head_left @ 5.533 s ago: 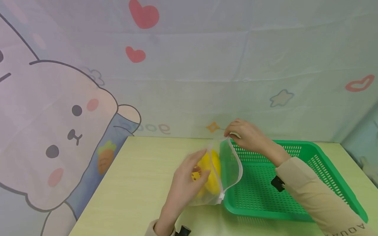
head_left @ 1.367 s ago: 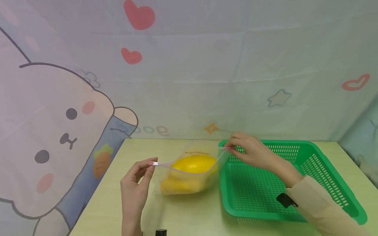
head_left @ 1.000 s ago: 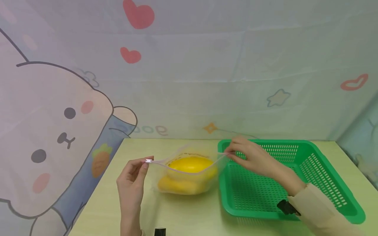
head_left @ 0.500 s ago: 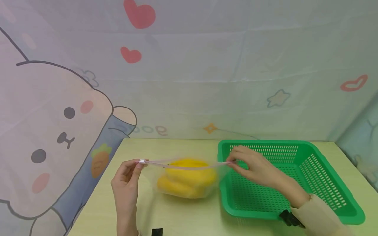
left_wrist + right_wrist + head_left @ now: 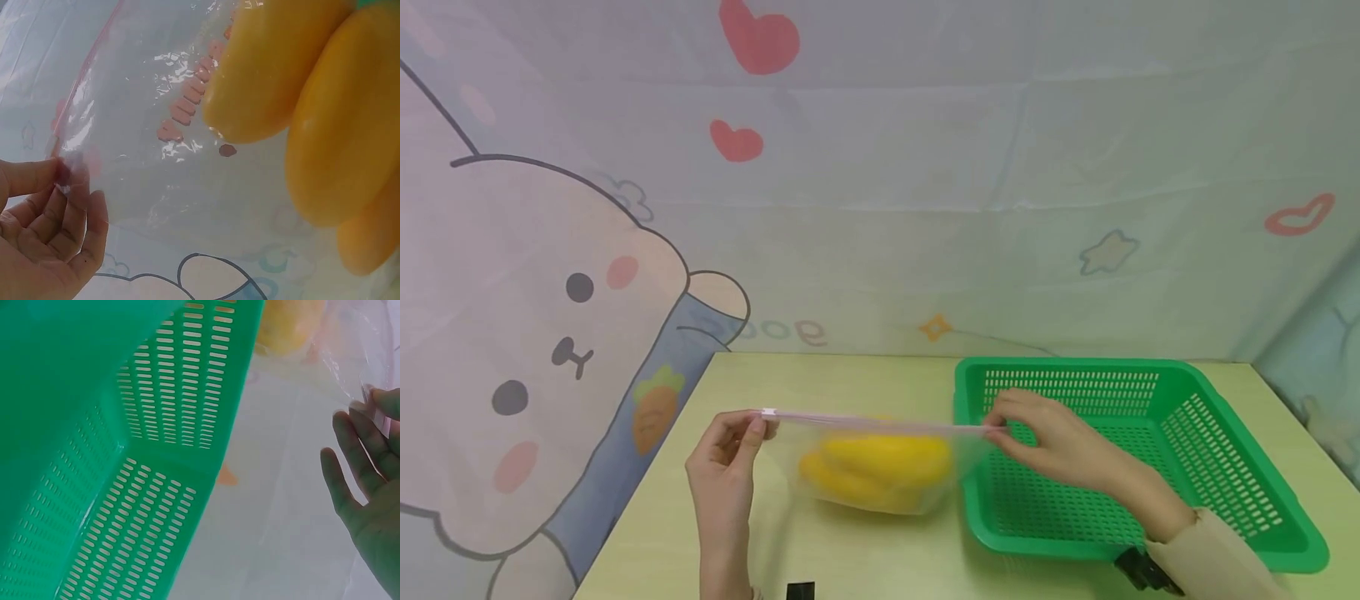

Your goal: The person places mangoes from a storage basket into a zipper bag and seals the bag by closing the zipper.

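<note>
Left hand (image 5: 727, 458): pinching bag (image 5: 880, 425), one end
Right hand (image 5: 1063, 442): pinching other end
Yellow objects (image 5: 887, 460): lying inside
Green basket (image 5: 1067, 547): standing nearby

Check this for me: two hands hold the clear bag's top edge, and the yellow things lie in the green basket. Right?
Not quite: the yellow things are inside the clear bag, not the green basket, as the head view shows.

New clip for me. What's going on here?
A person holds a clear zip bag of yellow fruit-like things by its top corners. The left grip pinches the corner by the white slider, the right grip the opposite one. The mouth is straight; I can't tell if it's sealed. A green basket stands on the table's right side.
</note>
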`<state>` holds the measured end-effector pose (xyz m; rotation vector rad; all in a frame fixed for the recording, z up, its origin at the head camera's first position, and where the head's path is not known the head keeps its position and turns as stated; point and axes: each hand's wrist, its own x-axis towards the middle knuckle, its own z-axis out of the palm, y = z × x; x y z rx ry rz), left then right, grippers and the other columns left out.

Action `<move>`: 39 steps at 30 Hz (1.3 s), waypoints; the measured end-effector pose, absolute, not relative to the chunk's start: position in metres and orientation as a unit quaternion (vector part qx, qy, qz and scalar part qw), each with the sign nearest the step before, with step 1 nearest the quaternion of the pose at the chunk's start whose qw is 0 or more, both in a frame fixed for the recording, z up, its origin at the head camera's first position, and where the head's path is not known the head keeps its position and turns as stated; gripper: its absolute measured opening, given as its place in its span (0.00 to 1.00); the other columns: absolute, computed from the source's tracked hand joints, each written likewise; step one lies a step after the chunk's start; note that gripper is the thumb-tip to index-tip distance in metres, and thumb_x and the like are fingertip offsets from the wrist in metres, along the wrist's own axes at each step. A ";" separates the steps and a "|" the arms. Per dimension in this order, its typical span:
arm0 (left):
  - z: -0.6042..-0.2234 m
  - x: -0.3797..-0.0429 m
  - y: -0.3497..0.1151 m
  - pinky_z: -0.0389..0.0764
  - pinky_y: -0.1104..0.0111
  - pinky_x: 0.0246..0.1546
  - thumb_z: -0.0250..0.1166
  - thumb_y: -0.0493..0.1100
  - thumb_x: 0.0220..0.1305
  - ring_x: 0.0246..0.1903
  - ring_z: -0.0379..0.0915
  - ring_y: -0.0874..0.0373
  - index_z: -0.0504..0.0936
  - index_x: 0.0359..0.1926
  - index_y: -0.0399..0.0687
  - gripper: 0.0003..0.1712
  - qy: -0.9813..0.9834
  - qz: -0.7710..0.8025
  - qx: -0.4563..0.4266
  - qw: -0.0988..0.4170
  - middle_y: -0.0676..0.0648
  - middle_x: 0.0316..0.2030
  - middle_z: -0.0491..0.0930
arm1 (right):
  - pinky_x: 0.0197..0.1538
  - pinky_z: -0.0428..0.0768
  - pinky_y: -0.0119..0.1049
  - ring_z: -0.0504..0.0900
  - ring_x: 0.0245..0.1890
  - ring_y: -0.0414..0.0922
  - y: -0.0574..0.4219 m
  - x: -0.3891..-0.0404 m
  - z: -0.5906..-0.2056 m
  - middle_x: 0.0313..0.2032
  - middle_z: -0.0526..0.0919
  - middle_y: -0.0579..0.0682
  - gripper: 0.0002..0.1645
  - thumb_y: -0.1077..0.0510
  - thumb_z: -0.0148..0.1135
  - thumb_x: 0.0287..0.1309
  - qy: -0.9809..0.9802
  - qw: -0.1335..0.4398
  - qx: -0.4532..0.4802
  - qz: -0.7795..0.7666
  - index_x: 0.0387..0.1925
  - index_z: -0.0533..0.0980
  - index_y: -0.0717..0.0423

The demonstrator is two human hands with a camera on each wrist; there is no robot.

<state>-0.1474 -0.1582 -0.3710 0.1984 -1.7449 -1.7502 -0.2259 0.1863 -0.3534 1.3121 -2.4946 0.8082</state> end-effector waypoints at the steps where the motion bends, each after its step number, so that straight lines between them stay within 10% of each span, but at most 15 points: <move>1: -0.371 -0.147 -0.158 0.80 0.77 0.40 0.63 0.35 0.62 0.28 0.80 0.64 0.80 0.37 0.31 0.08 -0.669 -0.664 0.079 0.324 0.56 0.25 0.83 | 0.36 0.73 0.27 0.68 0.32 0.30 0.186 -0.226 -0.354 0.31 0.72 0.30 0.03 0.53 0.59 0.64 -0.847 0.099 0.445 0.275 0.33 0.78 0.43; 14: -0.371 -0.149 -0.149 0.80 0.77 0.34 0.58 0.34 0.66 0.26 0.75 0.64 0.77 0.38 0.30 0.07 -0.686 -0.662 0.099 0.285 0.56 0.25 0.80 | 0.34 0.68 0.29 0.68 0.29 0.33 0.187 -0.230 -0.354 0.27 0.71 0.32 0.08 0.53 0.56 0.66 -0.867 0.001 0.417 0.272 0.29 0.74 0.40; 39: -0.369 -0.152 -0.140 0.80 0.77 0.34 0.59 0.35 0.66 0.26 0.75 0.63 0.78 0.38 0.30 0.08 -0.659 -0.680 0.126 0.297 0.56 0.24 0.80 | 0.47 0.78 0.34 0.76 0.42 0.32 0.114 -0.216 -0.317 0.38 0.79 0.32 0.06 0.47 0.61 0.62 -0.871 0.089 0.416 0.246 0.39 0.79 0.40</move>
